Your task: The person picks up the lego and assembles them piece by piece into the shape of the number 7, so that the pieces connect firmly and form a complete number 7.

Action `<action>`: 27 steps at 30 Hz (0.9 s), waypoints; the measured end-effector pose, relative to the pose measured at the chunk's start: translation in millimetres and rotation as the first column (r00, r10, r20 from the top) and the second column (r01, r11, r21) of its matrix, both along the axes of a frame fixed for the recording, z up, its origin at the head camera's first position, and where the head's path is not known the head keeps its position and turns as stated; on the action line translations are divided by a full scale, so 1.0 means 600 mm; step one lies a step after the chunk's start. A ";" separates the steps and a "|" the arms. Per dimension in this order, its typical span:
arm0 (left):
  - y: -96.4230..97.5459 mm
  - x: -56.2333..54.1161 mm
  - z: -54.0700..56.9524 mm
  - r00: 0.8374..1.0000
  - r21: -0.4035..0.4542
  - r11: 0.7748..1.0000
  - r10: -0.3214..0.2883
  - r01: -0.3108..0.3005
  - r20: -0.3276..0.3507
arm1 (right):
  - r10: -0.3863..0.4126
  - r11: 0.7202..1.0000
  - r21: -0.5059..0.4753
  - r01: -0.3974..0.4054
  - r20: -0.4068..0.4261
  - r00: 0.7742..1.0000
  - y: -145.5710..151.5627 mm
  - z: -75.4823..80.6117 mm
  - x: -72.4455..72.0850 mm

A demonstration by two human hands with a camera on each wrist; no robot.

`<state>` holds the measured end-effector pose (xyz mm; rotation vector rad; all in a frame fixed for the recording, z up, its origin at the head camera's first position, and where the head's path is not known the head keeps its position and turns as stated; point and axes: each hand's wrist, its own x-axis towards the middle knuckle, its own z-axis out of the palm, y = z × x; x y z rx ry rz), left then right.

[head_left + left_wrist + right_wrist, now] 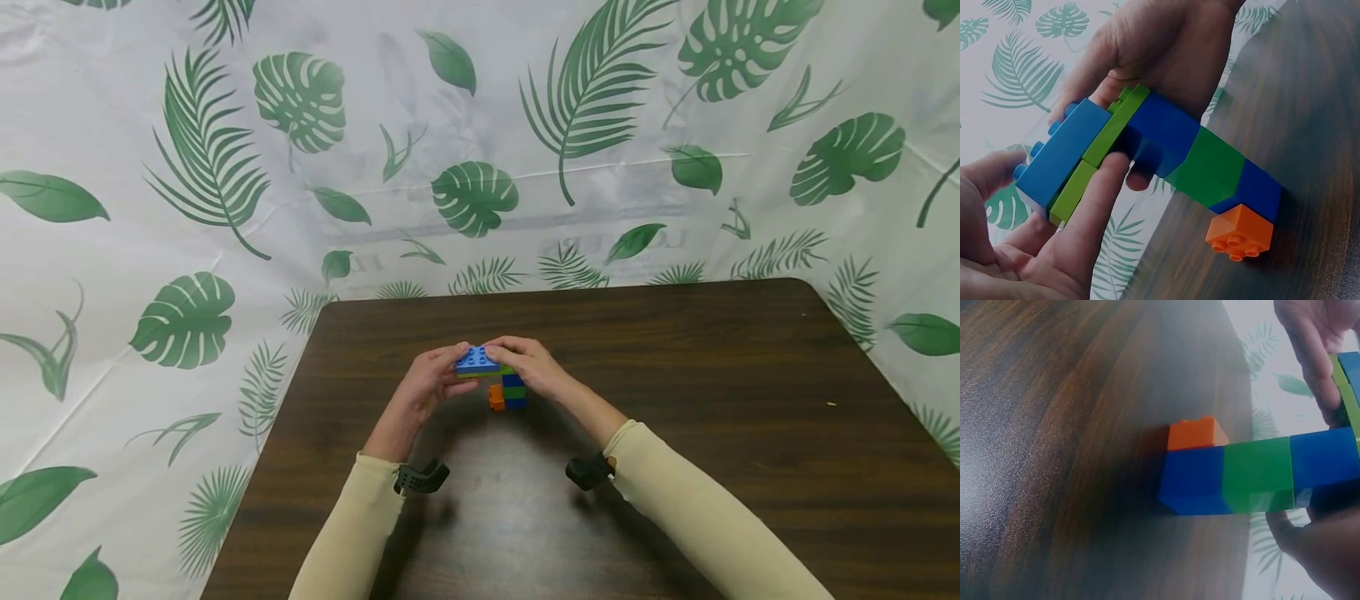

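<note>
In the head view, the table (pixel 712 358) spreads wide to the right, its far edge above the hands. At centre, the left hand (pixel 429 380) pinches the blue brick (pixel 477 361) from the left; the right hand (pixel 532 365) grips its right end, above the brick column (pixel 514 392).

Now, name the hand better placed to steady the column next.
Probably the right hand: it reaches behind the column near its top; the left hand holds the light blue brick by its overhanging end.
</note>
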<state>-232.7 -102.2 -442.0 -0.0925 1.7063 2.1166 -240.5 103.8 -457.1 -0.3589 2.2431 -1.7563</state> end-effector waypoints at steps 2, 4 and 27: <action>0.001 0.000 0.000 1.000 0.001 1.000 -0.008 0.008 0.001 | 0.001 1.000 -0.009 -0.001 0.001 1.000 -0.001 -0.001 0.000; 0.002 0.000 -0.001 1.000 0.006 1.000 -0.008 0.008 0.002 | 0.004 1.000 -0.013 -0.004 0.001 1.000 -0.001 0.000 0.000; 0.009 -0.003 0.000 0.999 0.015 0.998 0.054 -0.054 0.007 | 0.035 0.999 0.020 -0.034 -0.052 0.998 0.004 -0.002 -0.002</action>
